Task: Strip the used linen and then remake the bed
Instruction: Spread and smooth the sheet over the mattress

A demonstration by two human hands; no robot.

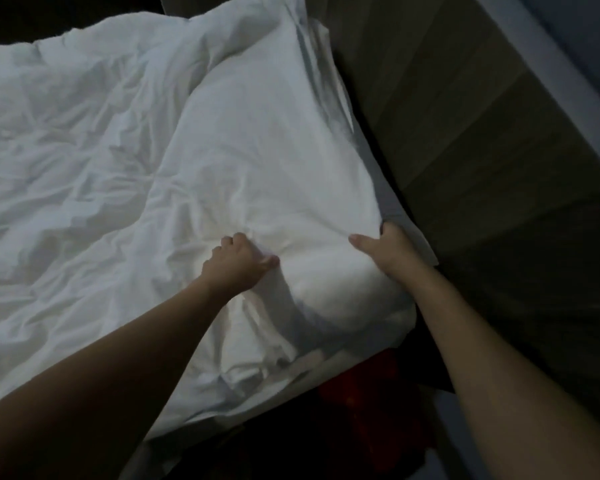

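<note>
A white pillow [274, 161] in a white case lies at the head of the bed, along the wooden headboard. My left hand [238, 261] grips a bunch of the pillowcase fabric near the pillow's near end. My right hand [383, 247] holds the pillow's right edge, thumb on top and fingers tucked under the side. A crumpled white duvet [66, 168] covers the bed to the left of the pillow. The pillow's near corner bulges over the bed's edge.
A brown wooden headboard [482, 150] runs along the right. A pale wall strip [548, 64] rises behind it. Below the bed's edge lies something red [368, 386] on a dark floor.
</note>
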